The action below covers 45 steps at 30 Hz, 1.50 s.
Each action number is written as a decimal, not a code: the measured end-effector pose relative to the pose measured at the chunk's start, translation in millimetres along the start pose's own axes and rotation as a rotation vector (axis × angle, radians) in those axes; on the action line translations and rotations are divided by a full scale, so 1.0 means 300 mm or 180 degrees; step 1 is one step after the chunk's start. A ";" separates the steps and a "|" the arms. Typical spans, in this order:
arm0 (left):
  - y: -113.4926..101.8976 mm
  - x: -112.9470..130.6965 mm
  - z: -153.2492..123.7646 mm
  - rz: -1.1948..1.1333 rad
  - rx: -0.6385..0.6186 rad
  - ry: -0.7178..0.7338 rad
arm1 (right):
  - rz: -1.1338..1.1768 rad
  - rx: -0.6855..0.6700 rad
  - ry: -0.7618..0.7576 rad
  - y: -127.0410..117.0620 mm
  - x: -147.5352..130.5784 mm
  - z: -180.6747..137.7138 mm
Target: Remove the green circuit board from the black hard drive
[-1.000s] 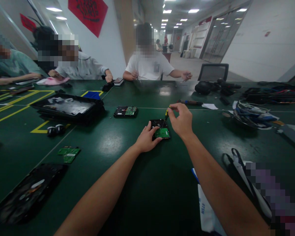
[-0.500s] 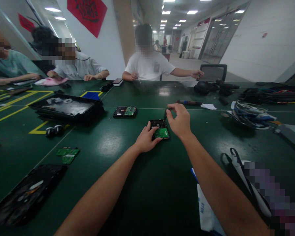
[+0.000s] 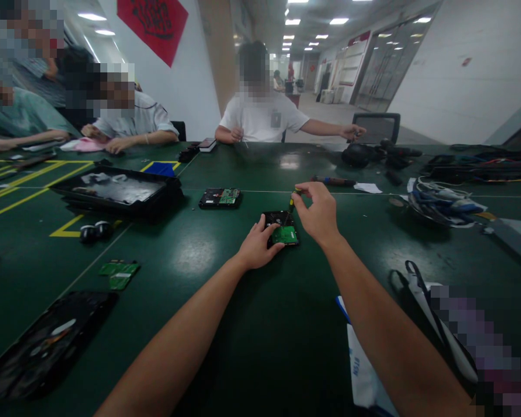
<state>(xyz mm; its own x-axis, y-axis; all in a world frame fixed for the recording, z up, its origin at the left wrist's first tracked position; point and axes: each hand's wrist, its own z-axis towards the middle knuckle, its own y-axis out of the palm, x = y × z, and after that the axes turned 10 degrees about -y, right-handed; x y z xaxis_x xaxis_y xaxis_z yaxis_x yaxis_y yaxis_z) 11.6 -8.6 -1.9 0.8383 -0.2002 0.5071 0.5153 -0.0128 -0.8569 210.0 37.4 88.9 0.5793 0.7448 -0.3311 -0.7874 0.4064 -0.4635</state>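
A black hard drive (image 3: 279, 223) with a green circuit board (image 3: 285, 234) facing up lies on the dark green table (image 3: 226, 301). My left hand (image 3: 257, 248) rests on its near left corner, fingers curled over the edge, holding it down. My right hand (image 3: 318, 215) pinches the top of a small screwdriver (image 3: 290, 205) with a yellow and black handle. The tool stands nearly upright with its tip on the drive.
A second hard drive (image 3: 221, 197) lies farther back. A black tray (image 3: 117, 190) sits at left, loose green boards (image 3: 120, 272) nearer, another black tray (image 3: 43, 344) at the lower left. Cables (image 3: 445, 204) and a second screwdriver (image 3: 332, 181) lie at right. Several other people sit across the table.
My right hand's fingers have shifted slightly on the screwdriver handle. The person opposite has stretched an arm out to the right. My left hand has stayed put.
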 end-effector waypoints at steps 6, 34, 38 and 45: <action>-0.002 0.000 -0.001 -0.0012 -0.0007 -0.0021 | 0.0132 0.0021 0.0129 0.006 0.007 -0.002; 0.005 -0.007 0.013 0.0235 0.0003 -0.0029 | 0.0236 -0.0368 0.0161 -0.021 -0.027 0.019; 0.007 -0.007 0.014 0.0249 -0.0005 -0.0032 | 0.0194 -0.0499 0.0131 -0.046 -0.030 0.029; -0.002 0.005 0.011 0.0246 -0.0105 -0.0067 | 0.0120 -0.0687 0.0186 -0.073 -0.033 0.054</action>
<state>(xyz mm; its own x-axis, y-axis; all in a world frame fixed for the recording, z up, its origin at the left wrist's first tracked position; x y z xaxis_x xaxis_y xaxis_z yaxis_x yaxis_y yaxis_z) 13.1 -5.7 -0.3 0.8791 -0.1812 0.4408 0.4430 -0.0305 -0.8960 218.1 29.8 115.6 0.5666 0.7228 -0.3956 -0.7489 0.2516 -0.6131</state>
